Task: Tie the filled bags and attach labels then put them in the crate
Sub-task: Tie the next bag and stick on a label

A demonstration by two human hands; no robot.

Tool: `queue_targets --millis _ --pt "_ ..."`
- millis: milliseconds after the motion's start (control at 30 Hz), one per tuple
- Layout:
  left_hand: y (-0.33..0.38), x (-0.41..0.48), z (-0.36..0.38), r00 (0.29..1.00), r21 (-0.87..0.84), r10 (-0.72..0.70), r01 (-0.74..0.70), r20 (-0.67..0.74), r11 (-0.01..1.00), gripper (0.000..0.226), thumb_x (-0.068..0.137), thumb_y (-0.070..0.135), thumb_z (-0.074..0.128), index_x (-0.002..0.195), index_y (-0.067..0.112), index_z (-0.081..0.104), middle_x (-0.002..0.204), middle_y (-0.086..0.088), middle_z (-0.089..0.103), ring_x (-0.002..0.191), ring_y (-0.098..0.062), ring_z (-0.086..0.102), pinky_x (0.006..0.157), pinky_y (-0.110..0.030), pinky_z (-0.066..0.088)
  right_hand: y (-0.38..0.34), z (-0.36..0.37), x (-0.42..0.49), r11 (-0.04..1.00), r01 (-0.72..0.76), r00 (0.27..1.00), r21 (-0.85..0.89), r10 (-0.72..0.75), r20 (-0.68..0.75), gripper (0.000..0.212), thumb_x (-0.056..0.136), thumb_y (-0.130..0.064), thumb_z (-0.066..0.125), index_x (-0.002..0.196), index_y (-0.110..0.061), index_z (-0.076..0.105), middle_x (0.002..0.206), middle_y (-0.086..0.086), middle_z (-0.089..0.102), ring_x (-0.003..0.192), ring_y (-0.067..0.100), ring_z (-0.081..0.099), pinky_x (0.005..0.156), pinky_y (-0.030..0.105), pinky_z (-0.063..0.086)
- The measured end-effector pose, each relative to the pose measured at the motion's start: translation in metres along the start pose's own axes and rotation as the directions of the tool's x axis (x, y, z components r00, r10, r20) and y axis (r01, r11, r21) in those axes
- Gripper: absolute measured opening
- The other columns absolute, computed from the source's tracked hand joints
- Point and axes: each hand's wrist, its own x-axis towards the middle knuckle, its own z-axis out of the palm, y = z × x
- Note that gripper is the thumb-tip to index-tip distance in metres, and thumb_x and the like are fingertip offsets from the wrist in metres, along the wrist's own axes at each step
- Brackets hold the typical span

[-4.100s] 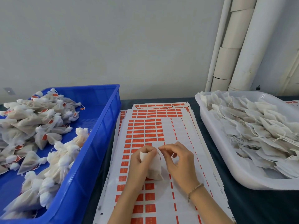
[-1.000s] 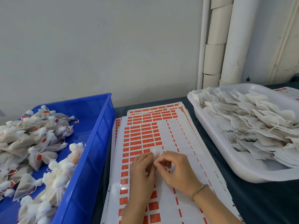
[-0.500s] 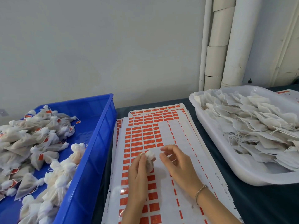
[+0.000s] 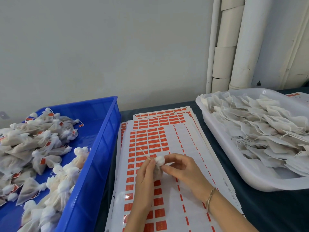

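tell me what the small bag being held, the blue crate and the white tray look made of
Bag: likely thin matte white fabric or filter paper, bunching softly at the top. Crate: rigid blue plastic, slightly glossy, with a moulded rim. Tray: smooth white plastic with a soft sheen.

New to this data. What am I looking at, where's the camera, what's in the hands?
No machine: a person's two bare hands, filmed by one head-worn camera looking down. The left hand and right hand both pinch one small bag at its gathered neck; a string sticks out from it. Under them lie label sheets with orange stickers on a dark table. The blue crate on the left holds tied, labelled bags; the white tray on the right holds flat untied bags.
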Motion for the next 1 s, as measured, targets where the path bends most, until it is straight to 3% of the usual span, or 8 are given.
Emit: queue_targets --millis 233,333,433,533,700,800,1000 --pt "0.0046 -0.0016 0.0014 1.0 -0.046 -0.004 0.005 0.015 0.999 0.008 0.094 0.039 0.049 0.099 0.042 0.055 0.1 0.029 0.052 0.09 -0.002 0.059 0.055 -0.007 0.045 -0.0006 0.0021 0.0001 0.997 -0.068 0.996 0.033 0.07 -0.064 0.019 0.076 -0.031 0.078 0.092 -0.031 0.068 0.087 -0.015 0.069 0.082 0.006 0.066 0.064 0.011 0.052" --pt "0.007 -0.0009 0.0022 0.999 -0.09 0.025 -0.022 0.028 0.996 0.009 0.092 0.035 0.053 0.095 0.037 0.062 0.093 0.026 0.059 0.086 0.006 0.061 0.056 -0.005 0.046 -0.0006 0.0006 0.0006 0.993 -0.081 0.993 0.09 0.088 -0.076 0.017 0.077 -0.028 0.077 0.091 -0.028 0.069 0.083 -0.014 0.071 0.08 0.006 0.067 0.062 0.012 0.051" --pt "0.0068 0.0013 0.0029 0.999 -0.139 -0.039 0.04 0.011 0.989 0.006 0.09 0.034 0.058 0.091 0.035 0.064 0.089 0.021 0.063 0.085 -0.008 0.064 0.056 -0.01 0.046 -0.0003 0.0 0.001 0.987 -0.079 0.995 0.137 0.088 -0.056 0.015 0.079 -0.025 0.076 0.092 -0.025 0.07 0.079 -0.011 0.071 0.077 0.007 0.067 0.062 0.015 0.052" --pt "0.0068 0.0032 0.0031 0.994 -0.186 -0.105 0.101 -0.015 0.977 0.007 0.089 0.027 0.062 0.084 0.031 0.061 0.081 0.014 0.063 0.078 -0.012 0.062 0.056 -0.013 0.044 0.0 -0.0009 0.0011 0.982 -0.071 0.995 0.174 0.083 -0.062 0.015 0.079 -0.02 0.076 0.093 -0.022 0.07 0.08 -0.007 0.072 0.075 0.012 0.068 0.064 0.017 0.053" --pt "0.0095 0.0019 0.0029 0.998 -0.183 -0.054 0.058 0.03 0.981 0.02 0.088 0.03 0.061 0.078 0.044 0.07 0.076 0.024 0.068 0.077 -0.004 0.066 0.055 -0.011 0.046 -0.0017 -0.0025 -0.0007 0.985 -0.009 0.995 0.171 0.026 -0.096 0.017 0.077 -0.017 0.077 0.09 -0.026 0.071 0.081 -0.012 0.073 0.077 0.009 0.07 0.062 0.016 0.053" --pt "0.009 0.0033 0.002 0.998 -0.187 -0.054 0.057 0.026 0.981 0.016 0.089 0.024 0.062 0.076 0.032 0.067 0.071 0.022 0.068 0.075 -0.01 0.064 0.056 -0.012 0.046 -0.0034 -0.0017 -0.0013 0.987 0.022 0.992 0.161 -0.001 -0.129 0.018 0.075 -0.019 0.078 0.088 -0.03 0.072 0.082 -0.014 0.073 0.077 0.007 0.07 0.061 0.014 0.052" --pt "0.0076 0.0044 0.0021 0.997 -0.147 -0.003 0.014 0.071 0.989 0.008 0.09 0.024 0.061 0.087 0.026 0.068 0.079 0.015 0.068 0.083 -0.014 0.064 0.057 -0.01 0.048 -0.003 -0.0001 -0.0019 0.993 0.07 0.981 0.09 -0.053 -0.188 0.02 0.076 -0.021 0.077 0.088 -0.035 0.072 0.082 -0.019 0.073 0.079 0.004 0.069 0.062 0.014 0.053"
